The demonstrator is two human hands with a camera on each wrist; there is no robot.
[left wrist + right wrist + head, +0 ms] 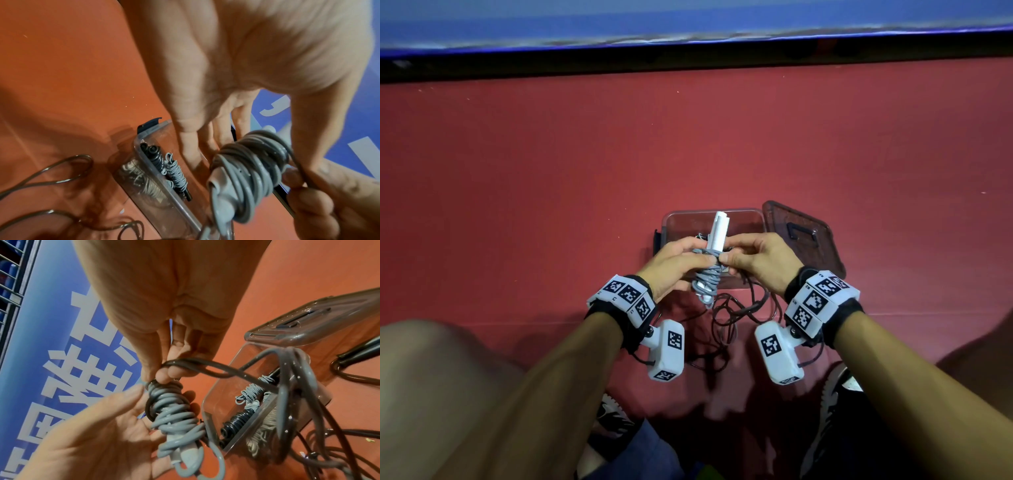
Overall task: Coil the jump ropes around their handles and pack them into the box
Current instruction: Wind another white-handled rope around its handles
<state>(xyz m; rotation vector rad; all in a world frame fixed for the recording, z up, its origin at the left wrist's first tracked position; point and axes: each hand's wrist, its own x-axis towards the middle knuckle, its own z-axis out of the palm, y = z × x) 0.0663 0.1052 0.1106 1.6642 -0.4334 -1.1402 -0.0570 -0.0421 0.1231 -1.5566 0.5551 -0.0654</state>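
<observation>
We hold a grey jump rope (708, 278) above the near edge of the clear plastic box (743, 216) — its cord is wound in thick, uneven turns around two white handles (718, 229) held side by side. Our left hand (677, 264) curls around the bundle; our right hand (759, 260) pinches the cord's last stretch against the coil. Inside the box we count three coiled ropes (252, 412) — one grey, one black, one off-white. One dark rope (726, 318) lies loose on the red floor (551, 171) beneath our wrists, and the one lid (803, 236) rests against the box's right side.
</observation>
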